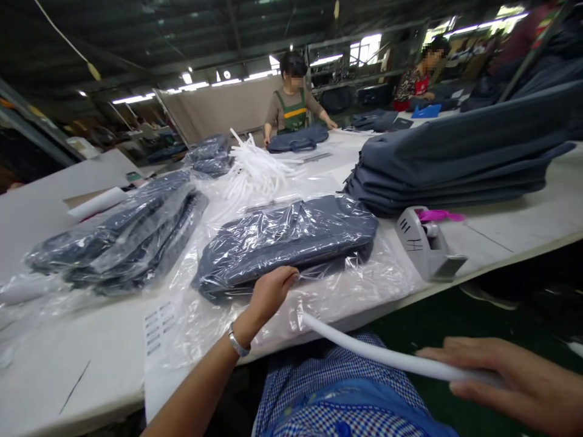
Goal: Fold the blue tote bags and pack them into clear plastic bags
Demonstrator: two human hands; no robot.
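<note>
A folded dark blue-grey fabric item (291,233), perhaps a bag, lies inside a clear plastic bag (373,279) on the table in front of me. At its near side my left hand (273,294) is closed, the fingertips pinching the plastic bag's film. Low on the right, my right hand (496,373) grips one end of a long white foam rod (382,353). The rod's other end reaches the plastic at the table's front edge, just below my left hand. Whether that end is inside the bag or only against it, I cannot tell.
Wrapped items (122,224) are piled at left. White foam rods (255,167) lie heaped behind. Unwrapped blue-grey pieces (437,164) are stacked at right, near a tape dispenser (426,246). A label sheet (157,340) lies front left. Two co-workers (294,106) handle fabric across the table.
</note>
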